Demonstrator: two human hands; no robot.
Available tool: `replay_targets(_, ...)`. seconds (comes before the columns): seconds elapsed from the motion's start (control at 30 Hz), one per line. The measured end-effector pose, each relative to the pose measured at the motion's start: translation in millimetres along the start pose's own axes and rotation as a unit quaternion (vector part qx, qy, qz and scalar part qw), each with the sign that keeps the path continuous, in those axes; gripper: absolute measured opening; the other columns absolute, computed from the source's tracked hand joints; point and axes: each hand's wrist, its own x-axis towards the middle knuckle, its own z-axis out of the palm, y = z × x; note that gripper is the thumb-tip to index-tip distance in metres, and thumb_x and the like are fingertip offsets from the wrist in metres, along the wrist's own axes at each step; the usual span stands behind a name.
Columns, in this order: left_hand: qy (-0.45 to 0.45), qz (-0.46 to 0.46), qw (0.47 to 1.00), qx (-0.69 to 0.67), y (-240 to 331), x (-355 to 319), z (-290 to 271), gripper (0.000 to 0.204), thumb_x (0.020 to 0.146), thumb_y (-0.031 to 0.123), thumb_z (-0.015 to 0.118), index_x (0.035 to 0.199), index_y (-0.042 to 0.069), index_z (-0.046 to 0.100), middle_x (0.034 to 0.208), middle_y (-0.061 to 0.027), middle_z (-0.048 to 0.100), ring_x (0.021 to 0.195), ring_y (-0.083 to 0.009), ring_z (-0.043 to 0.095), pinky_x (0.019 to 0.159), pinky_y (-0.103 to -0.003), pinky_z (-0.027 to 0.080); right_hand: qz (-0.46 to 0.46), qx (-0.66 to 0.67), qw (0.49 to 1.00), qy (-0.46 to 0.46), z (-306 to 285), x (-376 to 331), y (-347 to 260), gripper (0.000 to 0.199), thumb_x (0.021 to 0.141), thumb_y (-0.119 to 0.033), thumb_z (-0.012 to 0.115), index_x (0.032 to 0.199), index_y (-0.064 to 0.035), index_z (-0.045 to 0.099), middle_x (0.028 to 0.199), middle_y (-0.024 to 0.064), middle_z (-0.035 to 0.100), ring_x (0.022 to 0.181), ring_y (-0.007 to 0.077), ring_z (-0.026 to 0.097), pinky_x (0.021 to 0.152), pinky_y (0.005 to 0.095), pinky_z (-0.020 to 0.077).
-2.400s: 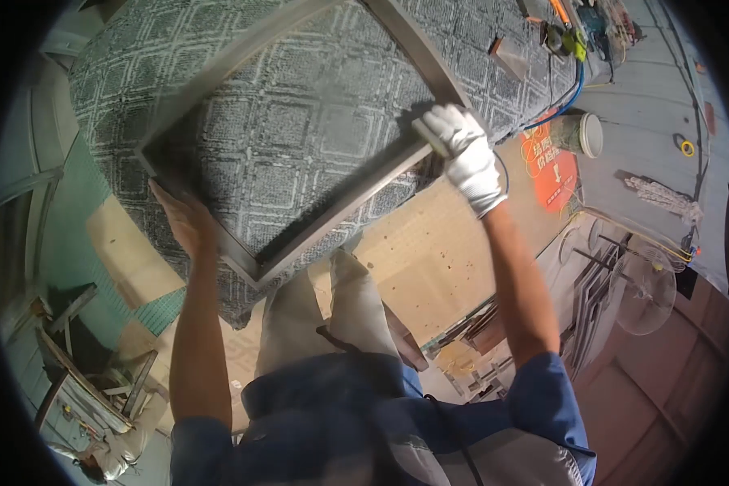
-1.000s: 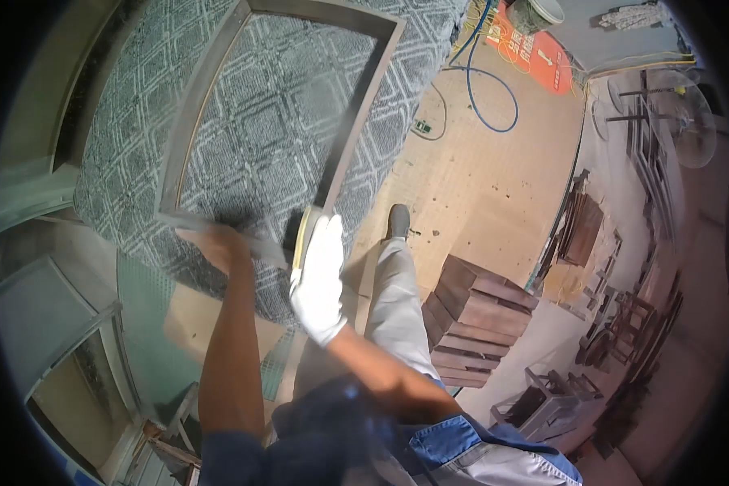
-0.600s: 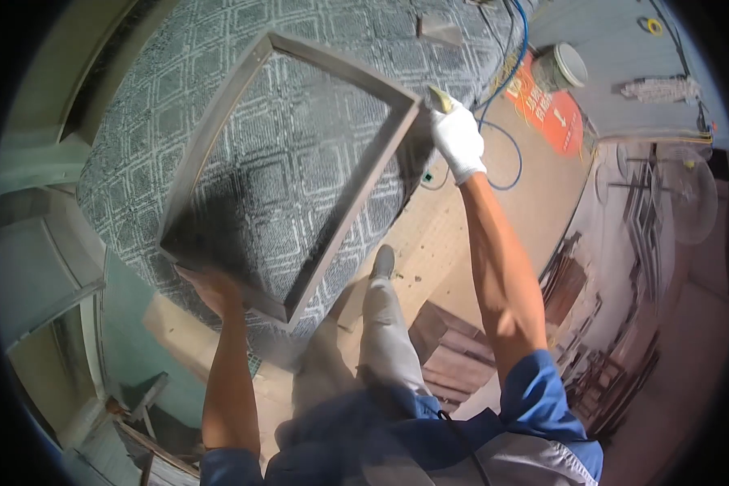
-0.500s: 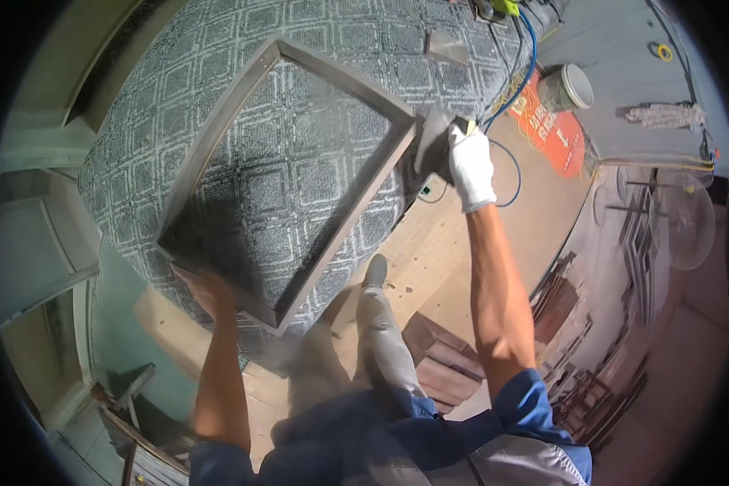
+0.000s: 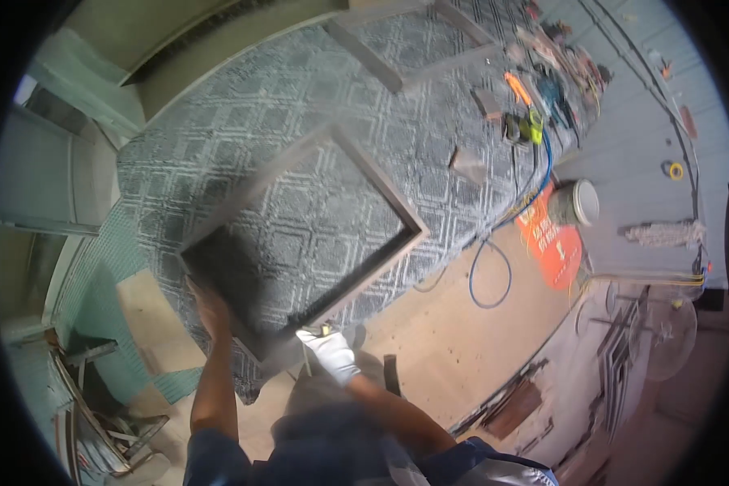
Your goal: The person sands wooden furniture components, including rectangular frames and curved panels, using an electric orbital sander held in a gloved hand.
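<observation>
A square grey metal frame [image 5: 385, 206] lies on a grey patterned carpet [image 5: 332, 89] that covers the worktable. My bare left hand [image 5: 209, 306] grips the frame's near left side. My right hand [image 5: 330, 351], in a white glove, is closed on the frame's near edge by the corner closest to me. Both forearms come up from the lower edge. The frame is blurred by motion.
Loose grey bars [image 5: 364, 55] lie at the far end of the carpet, with hand tools [image 5: 526, 121] and a blue cable [image 5: 494, 267] at its right. A white bucket [image 5: 577, 202] and an orange bag [image 5: 555, 243] stand on the floor to the right. Scrap metal [image 5: 89, 389] is piled lower left.
My gloved right hand has come back from the frame's far right corner to its near edge, close to my left hand. The view has swung, and the frame now sits lower and nearer.
</observation>
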Motion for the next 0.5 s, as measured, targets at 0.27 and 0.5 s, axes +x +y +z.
replay_targets(0.27, 0.043, -0.029, 0.998, -0.024, 12.2, -12.6, 1.7, 0.064, 0.108, 0.022, 0.044, 0.164, -0.002, 0.023, 0.163, -0.0280, 0.039, 0.147, -0.0476, 0.042, 0.119, -0.049, 0.038, -0.006, -0.067, 0.972, 0.227, -200.4, 84.1, -61.7, 0.044, 0.091, -0.039, 0.079, 0.108, 0.0018, 0.076, 0.096, 0.0087, 0.077, 0.079, 0.0166, 0.066, 0.074, 0.0374, 0.0544)
replay_targets(0.5, -0.161, 0.331, 0.930, -0.030, 130.8, -141.9, 43.2, 0.052, 0.092, 0.042, 0.075, 0.134, 0.013, 0.066, 0.130, -0.0202, 0.070, 0.120, -0.0354, 0.069, 0.096, -0.052, 0.057, -0.134, -0.082, 0.959, 0.234, -336.2, 115.2, -108.9, 0.024, 0.104, -0.021, 0.064, 0.110, 0.0012, 0.070, 0.097, 0.0075, 0.074, 0.085, 0.0184, 0.064, 0.080, 0.0361, 0.0532)
